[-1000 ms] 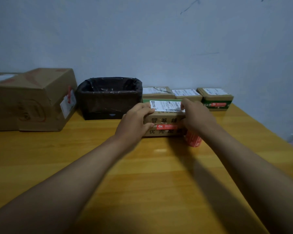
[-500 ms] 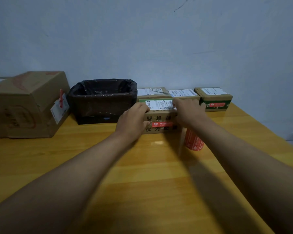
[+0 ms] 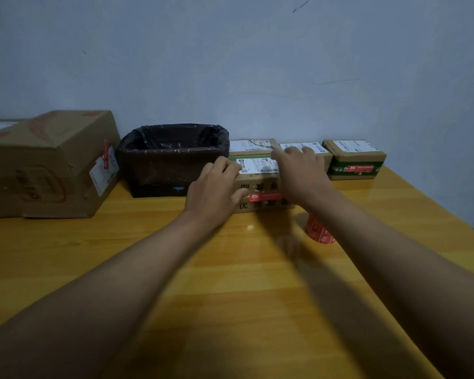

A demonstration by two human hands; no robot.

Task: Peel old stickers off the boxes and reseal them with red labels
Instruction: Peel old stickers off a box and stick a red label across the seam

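Here, going from the left, a big dented cardboard carton [image 3: 47, 162] and a bin with a crinkly black liner [image 3: 173, 157] stand idle. The left hand [image 3: 216, 190] curls over the near left corner of the small brown box [image 3: 260, 187] at the desk's [image 3: 230, 269] far middle, gripping it; the right hand [image 3: 298, 170], blurred, lies over its top right, grip unclear. To my eye, steadying the stiff box, then lifting the glossy white sticker [image 3: 257, 165] from a corner, slowly, saves tearing. A red label roll [image 3: 319, 232] waits nearby.
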